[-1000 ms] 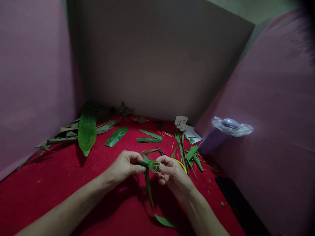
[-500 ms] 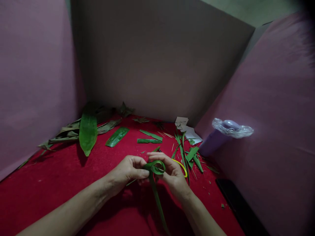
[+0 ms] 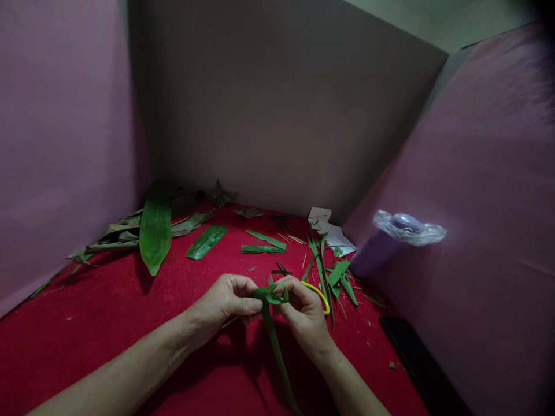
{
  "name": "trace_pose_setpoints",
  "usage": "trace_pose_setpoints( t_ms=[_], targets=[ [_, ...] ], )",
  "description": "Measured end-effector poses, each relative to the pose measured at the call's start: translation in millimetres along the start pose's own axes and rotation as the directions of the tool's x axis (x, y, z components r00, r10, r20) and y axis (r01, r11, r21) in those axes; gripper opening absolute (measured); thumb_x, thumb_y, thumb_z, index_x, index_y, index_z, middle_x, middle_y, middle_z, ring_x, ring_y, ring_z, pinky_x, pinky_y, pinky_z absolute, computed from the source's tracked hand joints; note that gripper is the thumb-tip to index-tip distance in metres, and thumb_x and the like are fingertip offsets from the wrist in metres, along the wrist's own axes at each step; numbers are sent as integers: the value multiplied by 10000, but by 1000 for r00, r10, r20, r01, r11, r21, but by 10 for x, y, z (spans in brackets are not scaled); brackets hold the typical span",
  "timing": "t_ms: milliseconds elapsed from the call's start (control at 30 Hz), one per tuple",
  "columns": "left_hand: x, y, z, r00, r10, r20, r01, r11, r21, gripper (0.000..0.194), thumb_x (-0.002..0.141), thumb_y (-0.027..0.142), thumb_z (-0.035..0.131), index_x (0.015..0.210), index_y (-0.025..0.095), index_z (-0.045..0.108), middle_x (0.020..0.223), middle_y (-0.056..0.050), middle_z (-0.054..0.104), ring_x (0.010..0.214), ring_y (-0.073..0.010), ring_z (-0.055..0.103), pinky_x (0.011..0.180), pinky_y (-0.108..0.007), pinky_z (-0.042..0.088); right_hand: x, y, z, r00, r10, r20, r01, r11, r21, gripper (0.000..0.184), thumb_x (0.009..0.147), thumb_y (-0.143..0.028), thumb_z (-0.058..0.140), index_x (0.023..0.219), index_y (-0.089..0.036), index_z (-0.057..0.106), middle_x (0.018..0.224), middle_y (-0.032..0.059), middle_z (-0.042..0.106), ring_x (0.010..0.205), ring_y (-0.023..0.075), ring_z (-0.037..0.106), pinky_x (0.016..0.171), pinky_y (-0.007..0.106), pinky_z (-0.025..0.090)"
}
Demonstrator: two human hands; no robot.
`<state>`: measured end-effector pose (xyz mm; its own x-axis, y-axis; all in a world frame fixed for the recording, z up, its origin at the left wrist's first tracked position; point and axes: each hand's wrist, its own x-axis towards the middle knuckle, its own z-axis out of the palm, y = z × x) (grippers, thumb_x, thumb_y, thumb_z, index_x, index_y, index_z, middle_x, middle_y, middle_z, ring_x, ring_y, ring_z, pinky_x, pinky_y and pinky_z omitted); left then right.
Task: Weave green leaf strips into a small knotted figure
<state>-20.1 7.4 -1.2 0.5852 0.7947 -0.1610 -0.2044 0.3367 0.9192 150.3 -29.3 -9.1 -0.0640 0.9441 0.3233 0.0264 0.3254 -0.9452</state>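
Left hand [image 3: 232,301] and right hand [image 3: 309,318] grip a looped leaf strip [image 3: 274,344]; the right partly hides yellow-handled scissors [image 3: 319,293].

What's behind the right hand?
Past the right hand shows part of a yellow handle, and a dark tip farther off, probably of the same scissors. The hand covers what lies between them, so I can't see whether they join.

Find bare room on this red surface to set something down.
Mostly bare: the near-left red surface, bordered by the left hand, left pinkish wall and brownish leaves. Crowded: past the right hand, with green leaf strips and yellow-handled scissors.
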Motion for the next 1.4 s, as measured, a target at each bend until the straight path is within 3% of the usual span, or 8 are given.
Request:
trace_pose_setpoints(
  t_ms=[233,367,500,633,833,1067,1200,1400],
  targets=[
    [-19,32,37,994,-48,102,50,999,-12,112,590,170,722,602,118,624,488,6,613,411,-59,479,412,-168,315,-45,-58,-5,998,-26,50,36,975,-220,89,796,-153,536,853,-203,582,816,20,594,718,145,553,654,253,432],
    [-27,42,34,993,-62,100,64,998,-16,108,600,174,719,621,123,626,491,7,613,411,-59,478,416,-169,317,-65,-45,-32,999,-25,40,37,940,-339,84,782,-148,520,715,-197,529,610,-34,494,529,102,454,515,222,367],
    [-24,37,26,995,-67,80,69,997,-18,102,602,174,714,622,120,629,484,6,608,415,-63,485,416,-170,315,-76,-38,-40,998,-59,20,63,917,-394,74,772,-161,530,712,-194,558,624,-20,507,561,112,464,544,234,382],
    [-23,27,25,994,-66,91,65,998,7,100,607,173,707,606,117,624,479,4,604,413,-62,476,412,-168,306,-86,-54,-20,998,59,17,-54,974,-221,37,792,-223,552,794,-201,581,710,2,572,527,106,511,488,228,409],
    [-25,13,23,989,-68,130,69,998,-7,107,618,181,706,634,113,624,529,-14,622,452,-76,502,449,-184,345,-75,-113,-4,960,219,175,-240,965,105,207,792,-312,597,982,-243,551,659,-28,567,420,81,499,386,189,394],
    [-40,3,41,983,-117,139,116,993,21,110,622,183,705,637,116,619,526,-25,638,432,-82,506,439,-191,341,1,-190,-30,980,148,135,-163,981,107,170,750,-353,641,836,-209,668,890,36,558,629,105,535,500,199,437],
    [-25,-7,35,983,-125,133,123,992,18,127,613,192,718,626,120,614,523,-27,648,420,-80,515,430,-184,342,11,-157,-19,953,261,153,-285,943,171,218,667,-387,709,718,-184,649,796,1,519,468,56,438,372,179,358],
    [-24,-2,48,990,-107,93,107,994,9,138,591,198,727,617,126,613,506,-10,637,398,-62,483,415,-174,323,10,-126,-29,960,253,122,-273,942,193,242,681,-388,697,693,-176,581,702,-23,524,407,52,416,361,189,348]
  ],
)
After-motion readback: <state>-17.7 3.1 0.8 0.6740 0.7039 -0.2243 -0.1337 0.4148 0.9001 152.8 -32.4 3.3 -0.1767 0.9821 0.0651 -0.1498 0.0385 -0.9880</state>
